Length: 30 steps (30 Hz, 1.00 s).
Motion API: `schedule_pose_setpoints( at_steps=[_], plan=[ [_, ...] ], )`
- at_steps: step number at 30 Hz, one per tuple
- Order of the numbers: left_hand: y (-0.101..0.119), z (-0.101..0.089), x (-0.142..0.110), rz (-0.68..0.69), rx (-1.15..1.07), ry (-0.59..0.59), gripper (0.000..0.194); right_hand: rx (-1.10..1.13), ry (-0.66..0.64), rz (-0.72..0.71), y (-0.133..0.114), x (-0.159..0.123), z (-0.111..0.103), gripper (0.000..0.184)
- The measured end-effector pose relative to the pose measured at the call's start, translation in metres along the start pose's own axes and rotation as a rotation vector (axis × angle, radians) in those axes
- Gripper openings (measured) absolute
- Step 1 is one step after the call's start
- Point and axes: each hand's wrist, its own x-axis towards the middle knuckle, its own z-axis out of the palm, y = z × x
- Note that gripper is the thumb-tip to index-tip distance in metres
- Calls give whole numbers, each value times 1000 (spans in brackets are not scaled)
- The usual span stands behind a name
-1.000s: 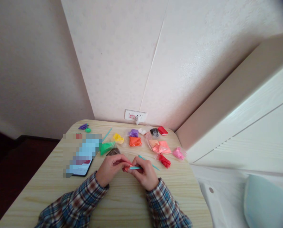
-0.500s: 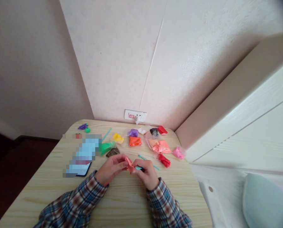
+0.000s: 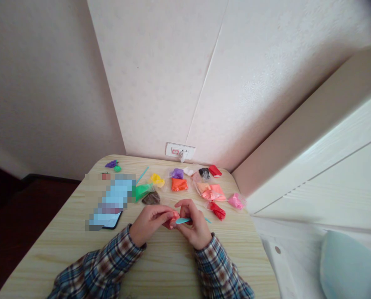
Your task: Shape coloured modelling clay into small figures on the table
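Over the middle of the wooden table (image 3: 160, 265), my left hand (image 3: 149, 223) pinches a small red clay piece (image 3: 173, 217). My right hand (image 3: 195, 226) is closed on a teal modelling tool (image 3: 183, 220) whose tip lies against the clay. The two hands touch each other around the piece. Both arms wear plaid sleeves.
Small bags of clay lie behind the hands: green (image 3: 141, 191), brown (image 3: 151, 198), yellow (image 3: 157, 180), purple (image 3: 176, 173), orange (image 3: 179, 185), red (image 3: 217, 210), pink (image 3: 236, 201). A phone (image 3: 109, 202) lies at the left. A second teal stick (image 3: 142, 175) and a wall socket (image 3: 180, 150) are farther back.
The hands have shifted slightly on the clay, the right fingers curling higher over it. The teal tool stays against the piece. The view has moved a little.
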Motion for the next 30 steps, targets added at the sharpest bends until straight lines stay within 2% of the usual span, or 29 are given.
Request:
schedule_pose_setpoints(
  at_steps=[3,6,9,13,16,19,21,24,27,30],
  plan=[
    [-2,0,0,-1,-30,-42,29,-24,47,21,3,-1,2,23],
    [-2,1,1,-1,-28,-48,37,-28,64,18,7,0,2,25],
    [1,2,2,5,-58,-20,26,-73,147,0,13,3,-5,26],
    [6,0,2,-9,-146,-19,27,-399,310,102,25,6,-20,19],
    [8,-1,2,-31,-186,-15,26,-617,296,111,34,6,-27,17],
    [10,-4,3,-50,-190,37,27,-676,318,59,38,5,-29,21],
    [11,-5,2,-53,-196,89,32,-639,385,6,34,6,-30,27],
    [12,3,-2,-31,-202,126,35,-501,449,-101,14,14,-28,38],
    [10,26,-8,10,-253,133,38,-387,380,-194,-14,23,-16,45],
    [15,55,-13,101,-536,208,50,-381,280,-270,-38,26,5,50]
  ],
)
